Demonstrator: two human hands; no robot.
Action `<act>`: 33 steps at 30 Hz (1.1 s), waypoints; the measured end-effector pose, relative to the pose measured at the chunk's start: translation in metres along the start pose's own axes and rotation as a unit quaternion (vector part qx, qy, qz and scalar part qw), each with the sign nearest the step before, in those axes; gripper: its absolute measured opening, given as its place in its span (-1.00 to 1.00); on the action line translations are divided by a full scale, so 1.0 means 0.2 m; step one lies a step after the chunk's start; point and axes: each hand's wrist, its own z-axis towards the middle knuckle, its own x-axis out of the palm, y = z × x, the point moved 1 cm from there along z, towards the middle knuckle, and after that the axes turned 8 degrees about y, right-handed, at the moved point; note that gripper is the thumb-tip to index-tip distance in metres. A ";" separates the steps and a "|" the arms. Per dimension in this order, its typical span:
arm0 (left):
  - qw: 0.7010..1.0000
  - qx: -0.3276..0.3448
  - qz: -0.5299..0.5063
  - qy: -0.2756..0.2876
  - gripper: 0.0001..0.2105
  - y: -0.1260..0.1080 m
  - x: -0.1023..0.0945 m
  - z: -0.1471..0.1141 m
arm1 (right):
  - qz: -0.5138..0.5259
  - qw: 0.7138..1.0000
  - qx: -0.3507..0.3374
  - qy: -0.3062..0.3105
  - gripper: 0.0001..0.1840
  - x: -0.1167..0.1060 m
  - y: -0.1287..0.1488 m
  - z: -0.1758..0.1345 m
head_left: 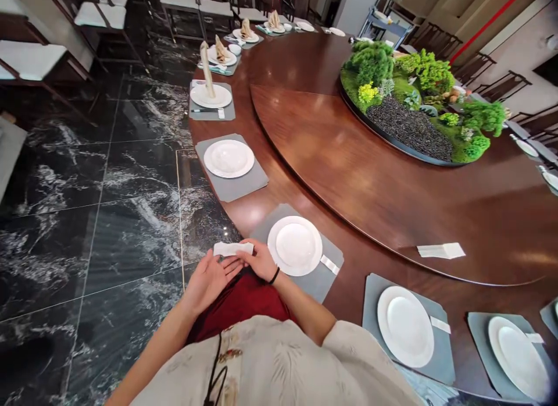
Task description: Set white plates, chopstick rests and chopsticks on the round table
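A small, slightly crumpled white paper strip [226,249] is held level just off the table's edge. My right hand [260,262], with a dark band on its wrist, pinches the strip's right end between thumb and fingers. My left hand [213,281] lies palm up below and beside it, fingers stretched out and its thumb near the strip's left end. Closest to my right hand is a white plate [295,245] with a smaller one stacked on it, on a grey placemat [320,289]. A short white strip [330,264] lies at that plate's right.
The round wooden table [279,188] carries a turntable [322,156] with a planted centrepiece [410,124]. A white folded paper [441,250] rests near the turntable's rim. More plate settings [229,157] run along the edge, some with folded napkins [208,74]. Chairs [102,13] stand behind on marble floor.
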 end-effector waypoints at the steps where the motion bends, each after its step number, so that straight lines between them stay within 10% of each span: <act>1: 0.999 0.016 0.033 -0.021 -0.72 -0.08 -0.02 -0.02 | 0.058 0.998 0.021 0.015 -0.57 0.05 0.02 0.06; 8: 0.950 0.129 0.279 -0.059 -0.71 -0.47 -0.24 -0.02 | 0.272 0.958 0.085 0.010 -0.52 0.29 0.15 0.38; 16: 0.796 0.060 0.601 0.024 -0.65 -0.63 -0.28 0.25 | 0.348 0.934 0.061 -0.056 -0.50 0.40 0.06 0.74; 21: 0.770 -0.026 0.627 0.114 -0.68 -0.89 -0.27 0.48 | 0.032 0.988 0.038 -0.148 -0.60 -0.10 -0.05 1.15; 26: 0.794 -0.032 0.605 0.052 -0.64 -1.25 -0.35 0.76 | -0.388 0.878 0.221 -0.171 -0.66 -0.68 -0.22 1.57; 33: 0.822 -0.039 0.568 -0.020 -0.64 -1.67 -0.32 1.08 | -0.409 0.871 0.190 -0.196 -0.30 -0.81 -0.48 1.67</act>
